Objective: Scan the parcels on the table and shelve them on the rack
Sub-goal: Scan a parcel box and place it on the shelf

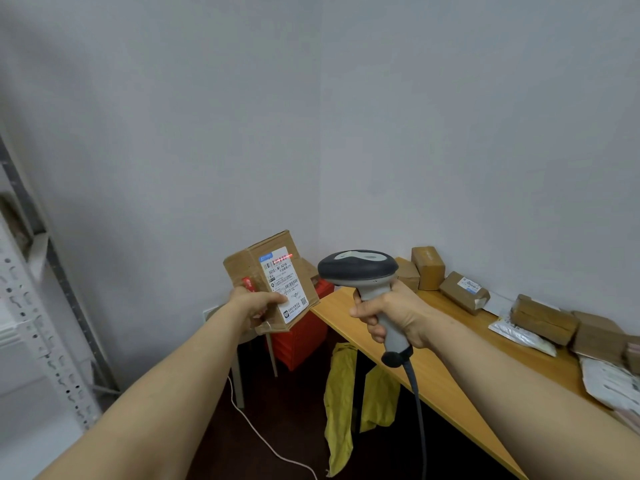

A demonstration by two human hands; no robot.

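- Head view: left hand (252, 304) grips a cardboard parcel (242, 268), held in the air left of the table (433, 358), thumb on its white label (287, 289).
- Right hand (391, 311): fingers wrapped round the scanner (358, 266) handle, head facing the label.
- Red scan line (282, 259) across the label's top barcode.
- More parcels (427, 268) sit on the table; rack (20, 306) far left.

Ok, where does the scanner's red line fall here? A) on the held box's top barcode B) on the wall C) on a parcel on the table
A: the red line crosses the top barcode of the label on the box held in the left hand; the right hand aims the scanner.
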